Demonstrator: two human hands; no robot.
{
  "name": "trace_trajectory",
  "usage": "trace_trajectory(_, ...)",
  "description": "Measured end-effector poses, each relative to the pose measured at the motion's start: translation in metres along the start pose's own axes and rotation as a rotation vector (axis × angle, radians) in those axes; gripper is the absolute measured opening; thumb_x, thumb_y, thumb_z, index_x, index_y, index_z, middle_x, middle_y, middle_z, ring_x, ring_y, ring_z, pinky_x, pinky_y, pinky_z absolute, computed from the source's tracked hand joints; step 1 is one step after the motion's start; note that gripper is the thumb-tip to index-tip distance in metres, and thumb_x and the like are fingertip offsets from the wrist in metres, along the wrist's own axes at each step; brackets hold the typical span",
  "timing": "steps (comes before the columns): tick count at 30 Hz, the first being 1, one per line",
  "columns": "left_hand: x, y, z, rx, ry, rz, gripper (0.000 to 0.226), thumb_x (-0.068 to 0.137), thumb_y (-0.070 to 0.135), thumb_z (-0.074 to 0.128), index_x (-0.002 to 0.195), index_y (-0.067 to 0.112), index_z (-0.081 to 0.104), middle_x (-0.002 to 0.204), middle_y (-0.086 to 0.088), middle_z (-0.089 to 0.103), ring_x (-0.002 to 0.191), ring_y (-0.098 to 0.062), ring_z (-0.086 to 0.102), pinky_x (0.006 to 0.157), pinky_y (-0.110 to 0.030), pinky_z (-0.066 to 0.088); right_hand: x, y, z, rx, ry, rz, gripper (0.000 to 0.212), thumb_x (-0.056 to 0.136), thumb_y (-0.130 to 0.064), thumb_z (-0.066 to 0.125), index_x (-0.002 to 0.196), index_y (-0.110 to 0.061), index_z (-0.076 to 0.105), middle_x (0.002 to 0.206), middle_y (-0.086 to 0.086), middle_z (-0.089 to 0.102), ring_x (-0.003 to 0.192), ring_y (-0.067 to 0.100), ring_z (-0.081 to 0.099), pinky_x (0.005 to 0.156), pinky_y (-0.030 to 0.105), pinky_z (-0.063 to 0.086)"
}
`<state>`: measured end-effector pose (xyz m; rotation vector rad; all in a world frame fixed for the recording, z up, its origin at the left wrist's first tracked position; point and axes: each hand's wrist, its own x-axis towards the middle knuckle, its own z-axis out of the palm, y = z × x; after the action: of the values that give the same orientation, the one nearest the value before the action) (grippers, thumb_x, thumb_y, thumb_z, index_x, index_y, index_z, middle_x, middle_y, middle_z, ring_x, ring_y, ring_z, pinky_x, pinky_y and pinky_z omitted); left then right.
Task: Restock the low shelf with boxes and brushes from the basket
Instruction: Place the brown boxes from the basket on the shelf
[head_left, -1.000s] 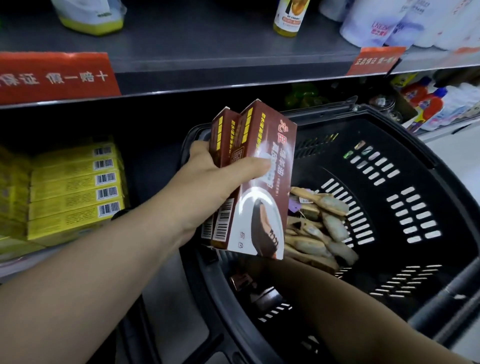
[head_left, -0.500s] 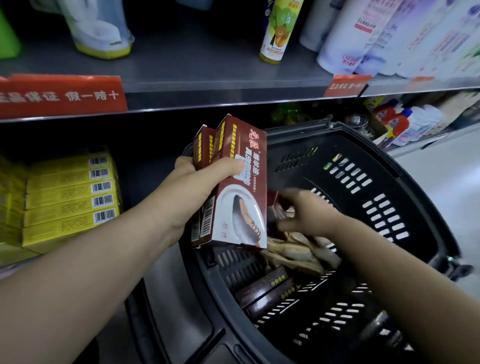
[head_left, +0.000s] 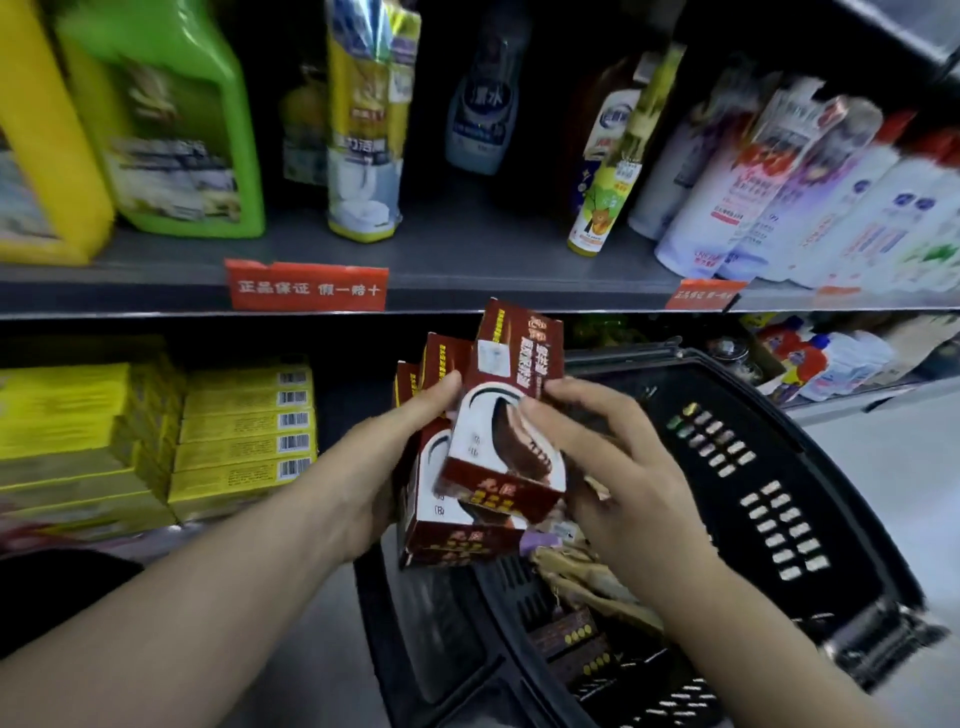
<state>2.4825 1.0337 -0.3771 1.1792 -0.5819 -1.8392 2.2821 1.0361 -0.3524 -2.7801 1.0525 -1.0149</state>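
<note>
The black basket (head_left: 841, 519) sits right of the yellow boxes (head_left: 244, 436). Over its left rim the brown boxes (head_left: 498, 457) stand on end, tops tilted far and right. The left hand (head_left: 384, 457) grips the stack, and the right hand (head_left: 623, 467) pinches the front one. Brushes (head_left: 587, 577) lie inside.

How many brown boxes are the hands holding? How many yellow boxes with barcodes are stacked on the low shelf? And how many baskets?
brown boxes, held by the left hand and right hand: 3
yellow barcode boxes: 5
black basket: 1
Total: 9
</note>
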Motion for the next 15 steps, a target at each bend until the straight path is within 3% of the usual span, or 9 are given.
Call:
trace_trajectory(2, -0.009, 0.002, -0.01, -0.027, -0.005, 0.01, 0.05, 0.048, 0.057, 0.076, 0.087, 0.026, 0.079, 0.102, -0.01, 0.073, 0.089, -0.025, 0.072, 0.081, -0.039, 0.052, 0.008, -0.016, 0.005, 0.187, 0.011, 0.08, 0.055, 0.079, 0.01, 0.055, 0.12, -0.027, 0.056, 0.128, -0.006, 0.047, 0.126, 0.004, 0.042, 0.095, 0.019, 0.046)
trace_trajectory(4, -0.02, 0.004, -0.022, -0.018, -0.015, 0.004, 0.054, 0.048, 0.059, 0.075, 0.092, 0.027, 0.077, 0.102, -0.007, 0.074, 0.093, -0.026, 0.071, 0.086, -0.042, 0.052, 0.021, -0.035, 0.012, 0.562, 0.091, 0.343, 0.043, 0.081, 0.002, 0.046, 0.1, -0.03, 0.068, 0.118, -0.014, 0.056, 0.118, 0.006, 0.051, 0.089, 0.026, 0.051)
trace_trajectory(6, -0.029, 0.004, -0.038, 0.009, 0.056, 0.018, 0.063, 0.045, 0.06, 0.075, 0.096, 0.023, 0.077, 0.1, -0.007, 0.074, 0.091, -0.027, 0.071, 0.087, -0.044, 0.052, 0.035, -0.053, 0.025, 0.877, 0.192, 0.648, 0.025, 0.083, -0.011, 0.049, 0.076, -0.026, 0.067, 0.1, -0.005, 0.064, 0.099, 0.016, 0.062, 0.08, 0.035, 0.053)
trace_trajectory(7, -0.032, 0.003, -0.045, 0.021, 0.099, 0.028, 0.069, 0.043, 0.06, 0.075, 0.1, 0.021, 0.075, 0.099, -0.008, 0.074, 0.09, -0.028, 0.071, 0.086, -0.044, 0.052, 0.041, -0.06, 0.033, 0.981, 0.18, 0.805, 0.017, 0.086, -0.016, 0.054, 0.074, -0.025, 0.063, 0.095, 0.002, 0.066, 0.091, 0.024, 0.064, 0.073, 0.035, 0.053)
trace_trajectory(8, -0.036, 0.003, -0.053, 0.033, 0.139, 0.037, 0.073, 0.043, 0.06, 0.075, 0.104, 0.019, 0.073, 0.099, -0.008, 0.074, 0.09, -0.029, 0.071, 0.086, -0.046, 0.053, 0.046, -0.066, 0.042, 1.08, 0.125, 0.944, 0.008, 0.086, -0.02, 0.061, 0.08, -0.023, 0.059, 0.093, 0.005, 0.068, 0.085, 0.024, 0.066, 0.068, 0.033, 0.053)
trace_trajectory(10, -0.04, 0.004, -0.067, 0.05, 0.192, 0.055, 0.076, 0.044, 0.06, 0.076, 0.107, 0.018, 0.07, 0.098, -0.009, 0.074, 0.09, -0.031, 0.071, 0.086, -0.048, 0.053, 0.056, -0.074, 0.062, 1.193, -0.053, 1.111, 0.022, 0.082, -0.027, 0.069, 0.097, -0.021, 0.054, 0.097, 0.005, 0.072, 0.083, 0.019, 0.071, 0.067, 0.031, 0.056)
trace_trajectory(12, -0.038, 0.006, -0.083, 0.058, 0.259, 0.051, 0.072, 0.047, 0.059, 0.075, 0.105, 0.017, 0.069, 0.092, -0.008, 0.075, 0.084, -0.029, 0.072, 0.076, -0.042, 0.057, 0.071, -0.077, 0.079, 1.201, -0.219, 1.165, 0.034, 0.08, -0.033, 0.07, 0.108, -0.023, 0.051, 0.098, 0.003, 0.073, 0.084, 0.017, 0.072, 0.074, 0.034, 0.057)
trace_trajectory(15, -0.029, 0.007, -0.11, 0.003, 0.388, 0.014, 0.051, 0.069, 0.05, 0.072, 0.107, 0.016, 0.069, 0.077, -0.006, 0.075, 0.074, -0.028, 0.071, 0.065, -0.03, 0.053, 0.101, -0.071, 0.105, 1.186, -0.364, 1.2, 0.024, 0.087, -0.026, 0.063, 0.106, -0.011, 0.063, 0.095, 0.009, 0.074, 0.081, 0.021, 0.071, 0.078, 0.037, 0.057)
